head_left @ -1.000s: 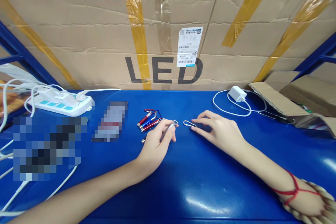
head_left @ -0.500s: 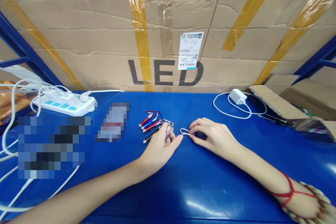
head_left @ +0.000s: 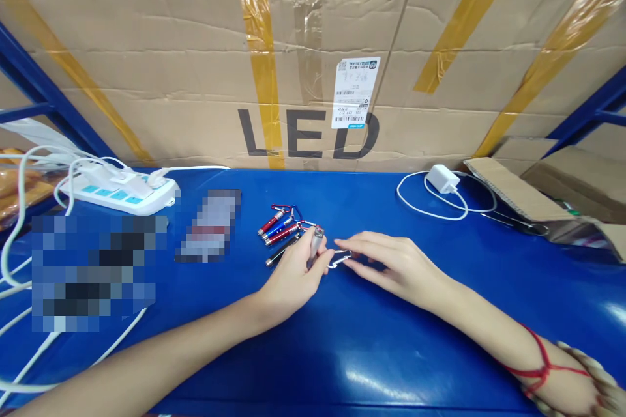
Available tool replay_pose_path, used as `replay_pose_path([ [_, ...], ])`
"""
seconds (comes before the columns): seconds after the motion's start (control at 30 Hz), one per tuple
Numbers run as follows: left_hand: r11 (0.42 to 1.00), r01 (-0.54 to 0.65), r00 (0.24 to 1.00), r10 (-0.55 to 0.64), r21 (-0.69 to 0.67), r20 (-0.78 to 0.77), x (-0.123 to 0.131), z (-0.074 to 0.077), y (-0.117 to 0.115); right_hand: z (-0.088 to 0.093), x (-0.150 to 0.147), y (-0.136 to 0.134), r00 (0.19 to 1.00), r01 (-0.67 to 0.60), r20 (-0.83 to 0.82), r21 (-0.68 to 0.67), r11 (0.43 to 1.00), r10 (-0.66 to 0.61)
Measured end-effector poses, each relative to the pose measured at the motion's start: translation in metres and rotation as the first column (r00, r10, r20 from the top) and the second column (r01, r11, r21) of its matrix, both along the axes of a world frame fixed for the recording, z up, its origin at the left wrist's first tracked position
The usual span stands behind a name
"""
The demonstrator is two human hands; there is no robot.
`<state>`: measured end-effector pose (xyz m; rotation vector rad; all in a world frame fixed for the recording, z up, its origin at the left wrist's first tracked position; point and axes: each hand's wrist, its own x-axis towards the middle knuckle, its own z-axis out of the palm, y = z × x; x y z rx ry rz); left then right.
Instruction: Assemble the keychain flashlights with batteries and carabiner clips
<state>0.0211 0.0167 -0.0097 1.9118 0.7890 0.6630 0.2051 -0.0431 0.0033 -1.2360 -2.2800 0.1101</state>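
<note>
My left hand (head_left: 293,272) is closed around a small silver keychain flashlight (head_left: 315,245), held upright with its lower end hidden by the fingers. A silver carabiner (head_left: 339,259) lies between my two hands; its left end meets my left thumb and fingertips. At its right end, the thumb and fingers of my right hand (head_left: 391,260) grip it. Just left of my left hand lie similar keychain flashlights: a blue one (head_left: 280,230), red ones (head_left: 270,223) and a black one (head_left: 282,250) partly under the hand. Small carabiners are clipped to their ends.
A blurred-out flat object (head_left: 209,225) lies to the left, near a white power strip (head_left: 147,199) with cables. At the back right sit a white charger (head_left: 443,179) with its cord and an open cardboard box (head_left: 523,192). A large carton (head_left: 195,78) stands behind the blue table (head_left: 313,365).
The silver carabiner has turned and shifted slightly left and down, reaching my left fingertips. My right hand has moved slightly down with it. My left hand stays around the silver flashlight.
</note>
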Motion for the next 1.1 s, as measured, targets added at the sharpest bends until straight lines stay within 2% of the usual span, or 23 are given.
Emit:
replay_pose_path([
  [0.2,0.993,0.089,0.996,-0.087,0.079,-0.024,0.000,0.001,-0.008,0.004,-0.004,-0.002,0.982,-0.088,0.161,-0.059,0.994,0.097],
  [0.67,0.985,0.110,0.992,-0.101,0.134,-0.071,-0.002,0.001,-0.005,0.010,-0.013,-0.006,0.956,-0.035,0.283,-0.150,0.988,0.077],
  [0.87,0.980,0.124,0.991,-0.116,0.154,-0.066,-0.002,0.002,-0.003,0.004,-0.013,-0.006,0.953,-0.044,0.297,-0.052,0.998,0.057],
  [1.1,0.978,0.106,0.994,-0.101,0.182,-0.035,-0.002,0.005,-0.004,0.000,-0.016,-0.005,0.977,-0.037,0.214,0.039,0.999,0.028],
])
